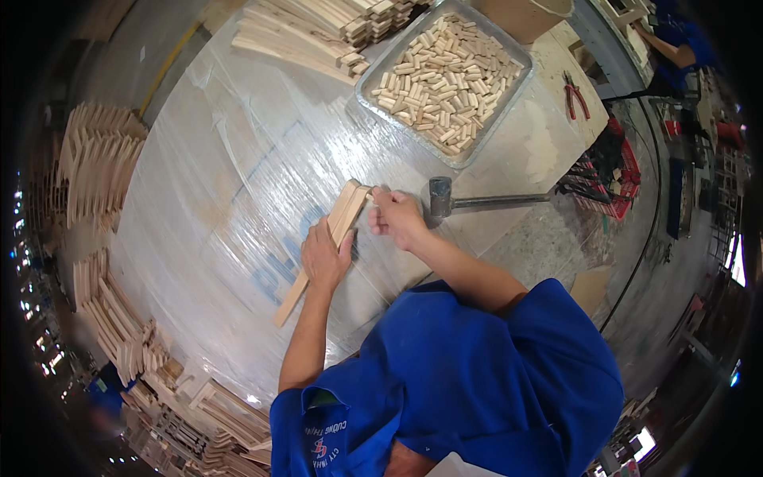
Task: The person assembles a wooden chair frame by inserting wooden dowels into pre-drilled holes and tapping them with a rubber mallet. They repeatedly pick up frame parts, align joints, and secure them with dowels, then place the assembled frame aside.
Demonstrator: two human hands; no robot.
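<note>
While a great many short, pale wooden pegs (449, 79) lay loose in the silvery metal tray (362, 97), one long, pale wooden piece with a bent upper end (343, 211) was in hand, slanting over the shiny, film-covered tabletop (199, 183). Work on it looked partway along: a small, pale wooden bit (370, 199) showed at the bent end, by the right fingertips, but whether it was seated could not be told. Pale wooden strips (298, 40) lay stacked beyond, and the dark-headed hammer (493, 201) rested unheld near the right hand (397, 219).

That hand was mostly closed, thumb and forefinger drawn together at the small bit, other fingers curled, its forearm slanting in from the lower right. The left hand (323, 256) was partly closed around the long piece, fingers over one side and thumb along the other, its forearm rising steeply.
</note>
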